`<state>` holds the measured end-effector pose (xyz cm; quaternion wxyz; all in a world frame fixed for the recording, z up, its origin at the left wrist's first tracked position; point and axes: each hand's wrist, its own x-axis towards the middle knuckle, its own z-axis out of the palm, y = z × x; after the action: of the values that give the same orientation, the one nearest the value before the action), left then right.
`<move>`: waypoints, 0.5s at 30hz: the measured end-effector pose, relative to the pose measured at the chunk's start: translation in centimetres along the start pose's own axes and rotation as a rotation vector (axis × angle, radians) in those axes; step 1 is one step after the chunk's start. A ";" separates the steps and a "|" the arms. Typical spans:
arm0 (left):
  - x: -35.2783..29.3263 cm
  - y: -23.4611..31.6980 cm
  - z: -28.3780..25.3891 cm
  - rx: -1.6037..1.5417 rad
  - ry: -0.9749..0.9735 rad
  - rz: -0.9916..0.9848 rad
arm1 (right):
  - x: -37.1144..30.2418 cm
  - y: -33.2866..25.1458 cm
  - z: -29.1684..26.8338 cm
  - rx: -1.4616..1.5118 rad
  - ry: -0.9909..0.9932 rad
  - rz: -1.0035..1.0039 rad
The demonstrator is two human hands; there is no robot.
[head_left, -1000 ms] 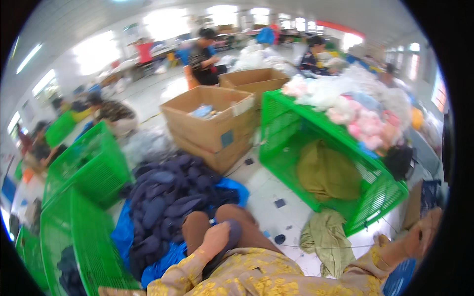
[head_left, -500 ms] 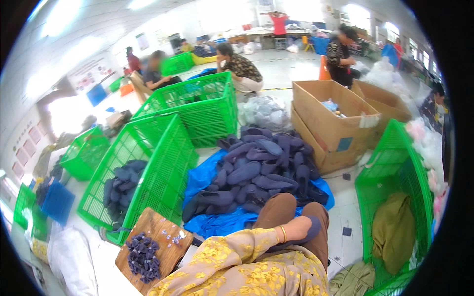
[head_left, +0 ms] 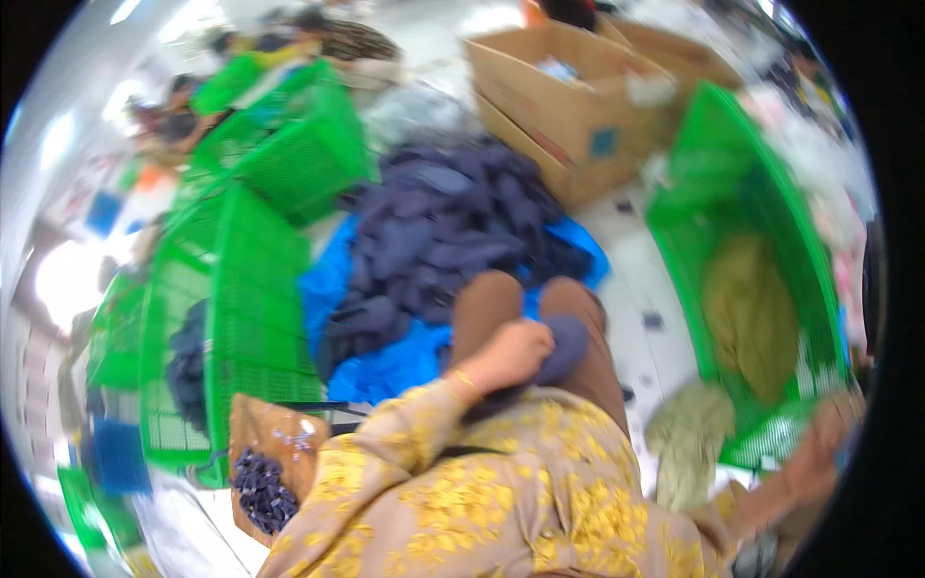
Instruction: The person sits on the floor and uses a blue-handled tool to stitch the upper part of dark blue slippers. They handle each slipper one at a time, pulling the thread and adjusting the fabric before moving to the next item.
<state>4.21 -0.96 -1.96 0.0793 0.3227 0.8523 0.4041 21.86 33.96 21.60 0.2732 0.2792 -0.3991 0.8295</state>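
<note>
My left hand, a bangle at the wrist, is closed on a navy cloth shoe over my lap. The shoe's rounded end sticks out past my fingers, and its other end is partly under the hand. Far out at the lower right is my right hand, beside the end of a green crate. Motion smears its fingers. In front of my knees, a large heap of similar navy shoes lies on a blue plastic sheet.
A wooden board at my left bears small dark cloth pieces. Green crates stand along the left. Cardboard boxes are beyond the heap. Olive cloth lies in the right crate. Other people sit farther back.
The view has tilted down and swung right, blurring the picture. My right arm now shows, stretched out to the right. My left hand still grips the shoe over my lap.
</note>
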 end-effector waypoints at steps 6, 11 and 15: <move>-0.7 1.8 -2.3 -0.290 -0.056 -0.241 | -5.0 18.5 -3.1 -0.819 -0.020 0.833; -0.6 2.0 -3.7 -0.586 -0.221 -0.409 | -8.1 27.5 -2.5 -0.815 -0.345 0.735; -0.5 1.2 -4.2 -0.723 -0.275 -0.456 | -9.3 29.7 -2.8 -0.970 -0.596 0.730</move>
<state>3.55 -3.37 1.60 0.3866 0.1288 0.6872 0.6015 7.60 18.29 -1.34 -0.0520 0.1891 -0.8532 0.4833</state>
